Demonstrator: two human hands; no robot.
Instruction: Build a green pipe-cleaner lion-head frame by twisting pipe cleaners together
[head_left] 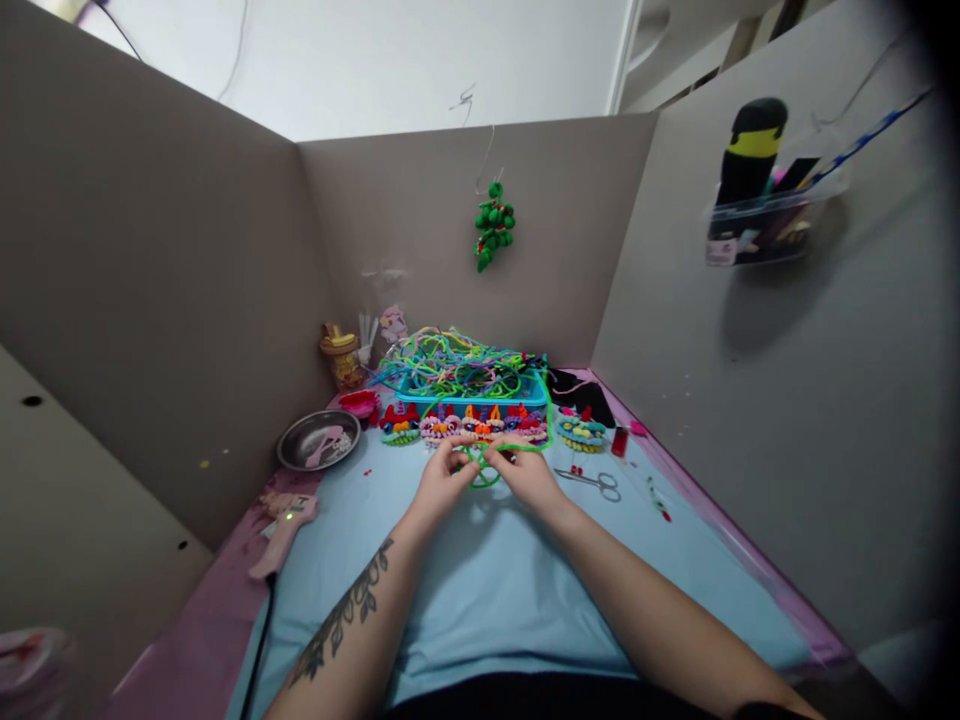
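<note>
A bright green cord [486, 478] hangs in loops between my two hands, above the blue cloth. Finger and thumb of my left hand [448, 474] pinch it on the left side. My right hand [519, 468] pinches it from the right, and a length of the cord runs off to the right and up toward the tray. Just beyond my hands stands a row of colourful knotted cord figures [441, 424]. Behind them is a blue tray [480, 402] heaped with tangled cords [457, 362]. My fingers hide part of the green loops.
Scissors [592, 482] lie to the right, near a small red bottle [619, 441]. A metal bowl [318, 440] and a pink corded tool [285, 535] with a lit green light are at left. Grey panels [465, 230] enclose the table. A green knotted piece [494, 226] hangs at the back.
</note>
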